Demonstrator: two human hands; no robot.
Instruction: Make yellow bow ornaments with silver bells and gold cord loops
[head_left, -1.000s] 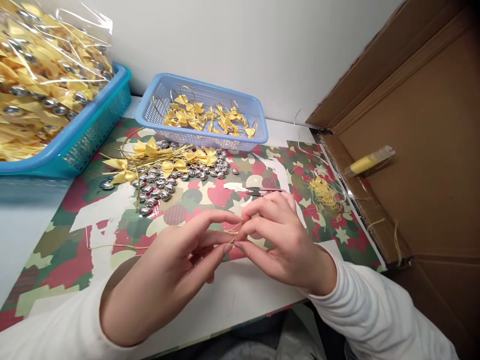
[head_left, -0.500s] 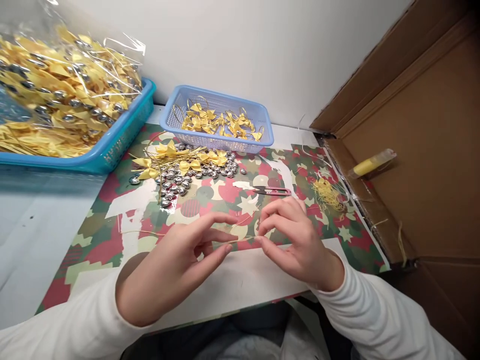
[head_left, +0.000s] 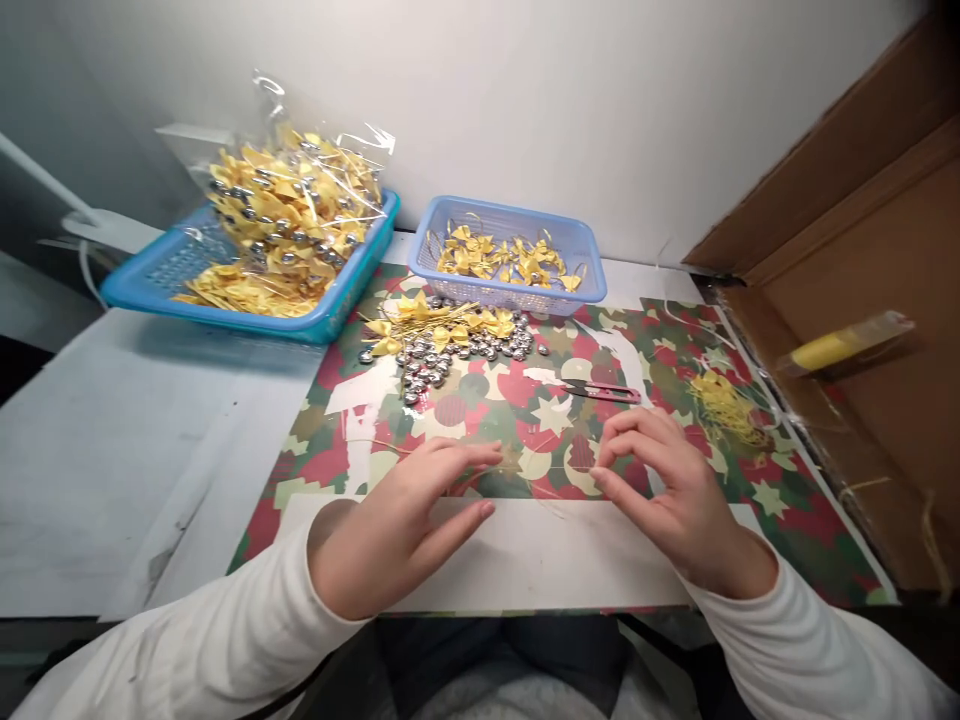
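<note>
My left hand (head_left: 401, 525) hovers over the near edge of the patterned sheet, thumb and forefinger spread apart. A thin yellowish thread (head_left: 551, 468) crosses the gap between my hands, and more of it trails out beyond my left fingers. Thumb and forefinger of my right hand (head_left: 671, 490) are pinched on the thread's right part. Beyond the right fingertips lie pink-handled thread snips (head_left: 604, 391). Farther back, silver beads (head_left: 427, 372) are scattered beside a pile of yellow ribbon bows (head_left: 442, 325) with gold stems.
A blue basket (head_left: 598, 285) at the back contains bows. The larger blue basket (head_left: 225, 325) at left bears a clear bag (head_left: 300, 190) of bows with beads. Tangled yellow thread (head_left: 724, 405) lies at right, near a cardboard wall (head_left: 847, 240) with a yellow tube (head_left: 840, 345).
My hands have drawn farther apart, and the left thumb and forefinger have opened wider. The right pinch stays on the thread. The camera view has shifted left.
</note>
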